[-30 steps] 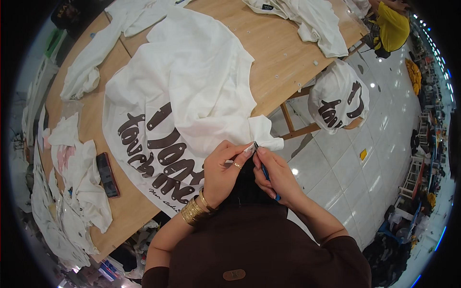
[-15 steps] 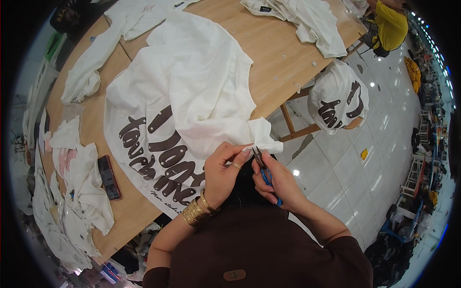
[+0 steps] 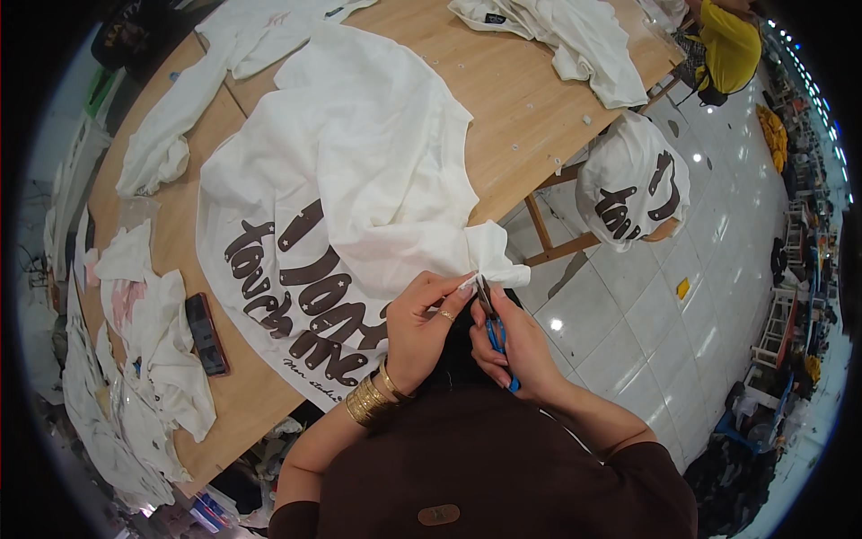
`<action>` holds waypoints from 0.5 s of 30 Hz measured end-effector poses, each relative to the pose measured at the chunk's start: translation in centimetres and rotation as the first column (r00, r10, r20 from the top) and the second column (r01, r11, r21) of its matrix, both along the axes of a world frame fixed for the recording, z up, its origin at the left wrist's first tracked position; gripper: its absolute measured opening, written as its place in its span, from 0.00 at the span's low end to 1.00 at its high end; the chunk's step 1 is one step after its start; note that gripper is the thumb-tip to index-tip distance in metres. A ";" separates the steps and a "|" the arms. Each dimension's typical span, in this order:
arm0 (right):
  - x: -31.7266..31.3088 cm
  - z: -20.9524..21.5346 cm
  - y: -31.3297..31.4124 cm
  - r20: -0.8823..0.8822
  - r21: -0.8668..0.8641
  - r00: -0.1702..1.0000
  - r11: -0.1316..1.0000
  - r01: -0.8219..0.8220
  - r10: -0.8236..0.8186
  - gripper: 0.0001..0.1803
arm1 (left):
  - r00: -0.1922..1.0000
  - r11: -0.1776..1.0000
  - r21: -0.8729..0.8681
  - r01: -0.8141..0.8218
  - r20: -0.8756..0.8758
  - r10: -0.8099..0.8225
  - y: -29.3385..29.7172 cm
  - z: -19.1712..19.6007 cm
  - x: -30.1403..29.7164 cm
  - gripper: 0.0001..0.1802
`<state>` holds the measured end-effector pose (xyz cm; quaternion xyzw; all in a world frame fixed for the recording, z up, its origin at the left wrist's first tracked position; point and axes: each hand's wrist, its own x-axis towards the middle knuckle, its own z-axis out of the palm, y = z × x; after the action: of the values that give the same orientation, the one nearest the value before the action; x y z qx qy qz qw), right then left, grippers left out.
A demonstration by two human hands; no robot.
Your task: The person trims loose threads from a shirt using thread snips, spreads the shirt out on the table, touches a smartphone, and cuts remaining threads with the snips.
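A large white garment with dark brown lettering (image 3: 332,207) lies spread on the wooden table (image 3: 530,108), one corner hanging over the near edge. My left hand (image 3: 422,328), with a ring and gold bangles at the wrist, pinches that corner of the garment. My right hand (image 3: 521,350) holds small blue-handled thread snips (image 3: 492,314), their tips right at the pinched fabric.
A dark phone (image 3: 206,334) lies on the table left of the garment, among loose white cloth pieces (image 3: 148,332). More white garments (image 3: 557,36) lie at the far side. A stool draped with a printed white garment (image 3: 633,184) stands on the tiled floor. A person in yellow (image 3: 727,45) sits at the upper right.
Both hands stayed at the garment's corner; the snips' tips have shifted slightly along the pinched fabric. The garment lies as before.
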<state>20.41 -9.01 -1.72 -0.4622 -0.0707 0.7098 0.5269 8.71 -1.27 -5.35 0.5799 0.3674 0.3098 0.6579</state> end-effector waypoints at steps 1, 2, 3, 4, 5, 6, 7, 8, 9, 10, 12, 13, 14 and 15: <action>0.0 0.0 0.0 -0.002 -0.002 1.000 1.000 0.000 0.000 0.22 | 1.000 1.000 0.001 0.001 0.000 -0.001 0.0 0.0 0.0 0.10; 0.0 0.0 -0.1 -0.004 -0.003 1.000 1.000 0.000 0.000 0.22 | 1.000 1.000 -0.002 0.003 -0.009 -0.003 0.0 0.0 0.0 0.10; -0.1 0.0 -0.1 -0.004 -0.003 1.000 1.000 0.001 -0.001 0.22 | 1.000 1.000 -0.005 0.005 -0.017 -0.005 0.0 0.0 0.1 0.10; -0.2 0.0 -0.1 0.000 -0.012 1.000 1.000 0.006 -0.006 0.22 | 1.000 1.000 -0.004 0.006 -0.016 -0.006 0.0 0.0 0.1 0.10; -0.2 0.0 -0.2 0.003 -0.021 1.000 1.000 0.012 -0.012 0.23 | 1.000 1.000 -0.008 0.007 -0.011 -0.007 -0.1 -0.1 0.1 0.10; -0.3 0.0 -0.2 0.003 -0.020 1.000 1.000 0.012 -0.012 0.23 | 1.000 1.000 -0.011 0.006 -0.005 -0.006 -0.1 -0.2 0.1 0.10; -0.3 0.0 -0.2 0.002 -0.017 1.000 1.000 0.023 -0.023 0.23 | 1.000 1.000 -0.010 0.006 -0.006 -0.006 -0.1 -0.3 0.1 0.10; -0.4 0.0 -0.2 0.002 -0.013 0.999 0.999 0.035 -0.035 0.23 | 1.000 1.000 -0.008 0.008 -0.006 -0.008 -0.1 -0.3 0.1 0.10; -0.4 0.0 -0.2 0.003 -0.013 0.999 0.999 0.036 -0.036 0.23 | 1.000 1.000 -0.007 0.012 -0.004 -0.012 -0.1 -0.3 0.1 0.10; -0.5 0.0 -0.2 0.010 -0.020 0.999 0.999 0.045 -0.045 0.23 | 1.000 1.000 -0.007 0.013 -0.003 -0.013 -0.1 -0.3 0.1 0.10; -0.5 0.0 -0.2 0.016 -0.027 0.998 0.998 0.054 -0.054 0.23 | 1.000 1.000 0.009 0.020 -0.006 -0.020 -0.2 -0.3 0.2 0.10; -0.5 0.0 -0.3 0.015 -0.026 0.998 0.998 0.053 -0.053 0.23 | 1.000 1.000 0.009 0.020 -0.006 -0.020 -0.2 -0.2 0.2 0.10; -0.6 -0.1 -0.3 0.013 -0.025 0.999 0.998 0.052 -0.052 0.23 | 1.000 0.999 0.034 0.019 -0.011 -0.019 -0.3 0.0 0.2 0.11; -0.6 0.0 -0.3 0.013 -0.025 0.999 0.998 0.050 -0.050 0.23 | 1.000 0.998 0.060 0.017 -0.015 -0.016 -0.3 0.1 0.2 0.11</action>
<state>19.83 -9.31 -1.76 -0.4748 -0.0535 0.6942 0.5383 8.90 -1.59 -5.26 0.6047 0.3581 0.3109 0.6399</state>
